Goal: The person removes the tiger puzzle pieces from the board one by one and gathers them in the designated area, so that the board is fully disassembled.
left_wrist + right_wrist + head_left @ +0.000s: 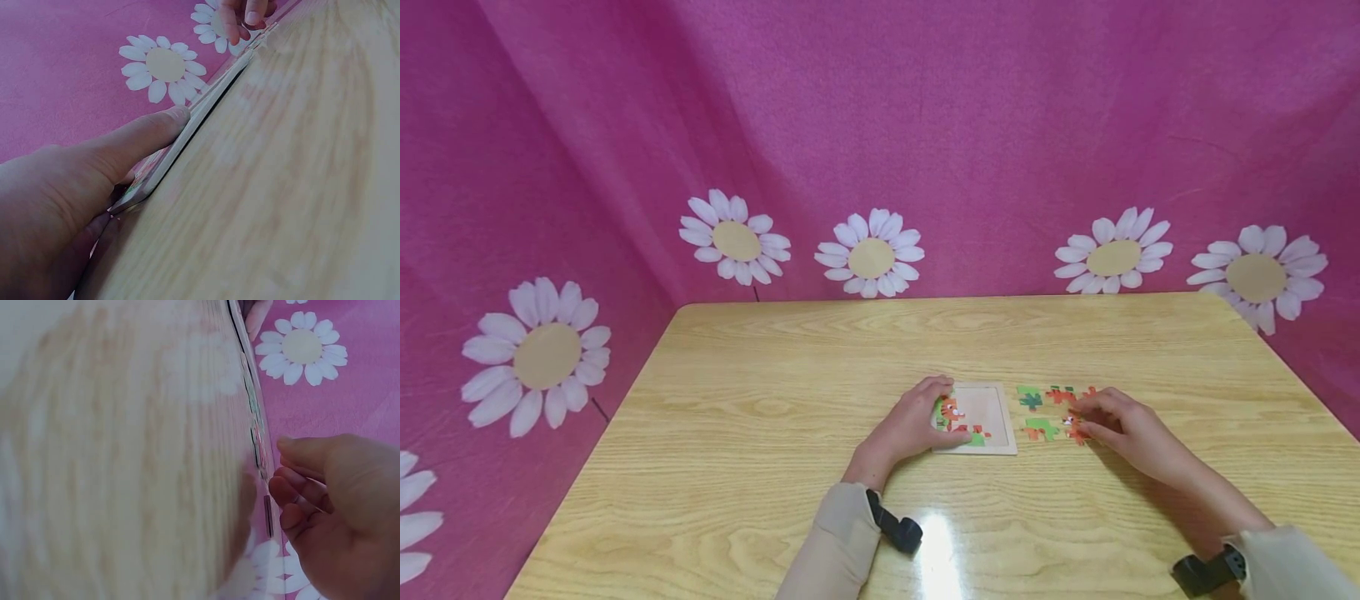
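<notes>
My left hand [910,425] [75,181] grips the left side of a shallow wooden puzzle tray [1008,421] [203,115], thumb over the near edge, fingers at the far left corner. Joined pieces with an orange animal face [952,410] lie inside along the left and near sides. Right of the tray are loose pieces: a green one [1030,399], a red-orange one [1060,395] and a green-orange one [1042,429]. My right hand [1138,437] [350,500] hovers with bent fingers at an orange face piece [1071,424]; contact is unclear.
The wooden table [737,467] reaches back to a pink cloth [985,150] printed with white daisies. Another small orange piece [1089,392] lies by the right fingers. Black wrist cameras sit on both sleeves.
</notes>
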Motion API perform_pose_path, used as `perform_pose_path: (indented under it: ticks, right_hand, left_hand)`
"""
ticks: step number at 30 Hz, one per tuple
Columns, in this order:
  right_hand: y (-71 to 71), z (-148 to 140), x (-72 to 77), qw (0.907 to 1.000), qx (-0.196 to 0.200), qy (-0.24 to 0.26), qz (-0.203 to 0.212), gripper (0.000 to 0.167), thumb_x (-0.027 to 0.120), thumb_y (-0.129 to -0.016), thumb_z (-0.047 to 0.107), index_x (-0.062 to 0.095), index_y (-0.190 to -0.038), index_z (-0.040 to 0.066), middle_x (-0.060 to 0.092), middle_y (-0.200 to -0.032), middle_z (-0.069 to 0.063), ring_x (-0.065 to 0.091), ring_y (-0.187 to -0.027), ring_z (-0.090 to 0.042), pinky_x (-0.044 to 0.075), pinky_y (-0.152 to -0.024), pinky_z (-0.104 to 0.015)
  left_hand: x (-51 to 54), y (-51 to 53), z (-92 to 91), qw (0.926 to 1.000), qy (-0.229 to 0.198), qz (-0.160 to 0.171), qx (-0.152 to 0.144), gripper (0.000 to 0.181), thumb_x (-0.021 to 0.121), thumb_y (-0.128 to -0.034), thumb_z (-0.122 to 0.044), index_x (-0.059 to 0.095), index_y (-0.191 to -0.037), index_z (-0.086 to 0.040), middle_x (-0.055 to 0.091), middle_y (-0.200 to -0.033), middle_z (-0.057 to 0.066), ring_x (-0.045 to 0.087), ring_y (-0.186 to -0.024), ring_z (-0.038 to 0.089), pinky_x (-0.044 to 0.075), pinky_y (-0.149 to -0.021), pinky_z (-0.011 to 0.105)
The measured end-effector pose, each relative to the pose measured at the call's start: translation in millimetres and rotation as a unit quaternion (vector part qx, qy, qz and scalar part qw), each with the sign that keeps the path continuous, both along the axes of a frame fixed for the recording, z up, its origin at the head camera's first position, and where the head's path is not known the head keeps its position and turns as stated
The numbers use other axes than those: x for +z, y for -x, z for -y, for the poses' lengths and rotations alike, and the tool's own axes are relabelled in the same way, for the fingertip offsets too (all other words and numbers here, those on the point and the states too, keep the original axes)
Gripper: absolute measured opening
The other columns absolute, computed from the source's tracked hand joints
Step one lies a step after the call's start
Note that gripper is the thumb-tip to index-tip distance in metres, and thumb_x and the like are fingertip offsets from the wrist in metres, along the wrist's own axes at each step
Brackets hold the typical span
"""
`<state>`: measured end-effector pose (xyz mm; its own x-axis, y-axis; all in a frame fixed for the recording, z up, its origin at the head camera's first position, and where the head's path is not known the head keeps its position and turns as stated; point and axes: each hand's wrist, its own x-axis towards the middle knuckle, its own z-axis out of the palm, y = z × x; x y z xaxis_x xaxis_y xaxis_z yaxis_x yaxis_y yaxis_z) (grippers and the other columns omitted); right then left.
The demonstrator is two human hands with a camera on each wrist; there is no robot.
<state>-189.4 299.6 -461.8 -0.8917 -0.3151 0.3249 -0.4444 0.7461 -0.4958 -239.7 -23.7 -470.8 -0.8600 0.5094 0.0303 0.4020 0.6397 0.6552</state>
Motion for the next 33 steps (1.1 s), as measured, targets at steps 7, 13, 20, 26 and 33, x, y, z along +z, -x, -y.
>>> perform_pose_path:
  ticks: [7, 13, 20, 26, 33]
  right_hand:
    - [-1.5, 10, 2.7, 0.9996, 0.002, 0.022, 0.015, 0.023, 0.071, -0.085, 0.0, 0.068, -0.107, 0.003, 0.057, -0.088, 0.002, 0.044, -0.072, 0.004, 0.043, -0.055, -0.017]
    - [-1.3, 24, 3.5, 0.9992, 0.015, 0.023, 0.031, 0.02, 0.07, -0.087, 0.002, 0.068, -0.106, 0.005, 0.059, -0.089, 0.002, 0.045, -0.074, 0.005, 0.044, -0.059, -0.017]
    - [2.0, 41, 2.4, 0.9978, 0.052, 0.034, 0.021, 0.021, 0.07, -0.086, 0.0, 0.07, -0.105, 0.006, 0.061, -0.089, 0.003, 0.044, -0.076, 0.004, 0.042, -0.061, -0.016]
    - [4.1, 54, 3.5, 0.9957, 0.075, 0.049, 0.02, 0.022, 0.072, -0.085, 0.005, 0.069, -0.107, 0.006, 0.055, -0.085, 0.007, 0.042, -0.073, -0.003, 0.038, -0.058, -0.016]
    - [8.5, 70, 4.5, 0.9942, 0.096, 0.042, 0.026, 0.023, 0.073, -0.085, 0.006, 0.069, -0.107, 0.006, 0.064, -0.093, 0.001, 0.052, -0.08, -0.004, 0.047, -0.067, -0.02]
  left_hand:
    - [0.9, -0.1, 0.0, 0.9998, 0.022, -0.002, 0.004, 0.08, 0.078, -0.0798, -0.046, 0.047, -0.144, -0.01, 0.041, -0.155, 0.0, 0.038, -0.144, 0.021, 0.034, -0.12, 0.036]
    - [1.2, 0.5, 0.7, 0.9997, 0.024, 0.007, -0.003, 0.079, 0.077, -0.0807, -0.045, 0.047, -0.145, -0.01, 0.039, -0.157, 0.001, 0.037, -0.145, 0.021, 0.033, -0.12, 0.037]
    - [4.4, 2.3, 6.3, 0.9985, 0.028, 0.031, -0.035, 0.08, 0.076, -0.0817, -0.042, 0.042, -0.149, -0.014, 0.035, -0.158, -0.002, 0.036, -0.145, 0.02, 0.034, -0.119, 0.036]
    - [10.2, 7.0, 15.7, 0.9958, 0.028, 0.056, -0.067, 0.083, 0.078, -0.0809, -0.038, 0.039, -0.151, -0.017, 0.031, -0.161, -0.005, 0.031, -0.148, 0.018, 0.031, -0.121, 0.038]
    - [12.6, 10.1, 17.1, 0.994, 0.028, 0.059, -0.088, 0.085, 0.079, -0.0808, -0.033, 0.037, -0.152, -0.017, 0.029, -0.161, -0.004, 0.028, -0.149, 0.018, 0.028, -0.122, 0.038]
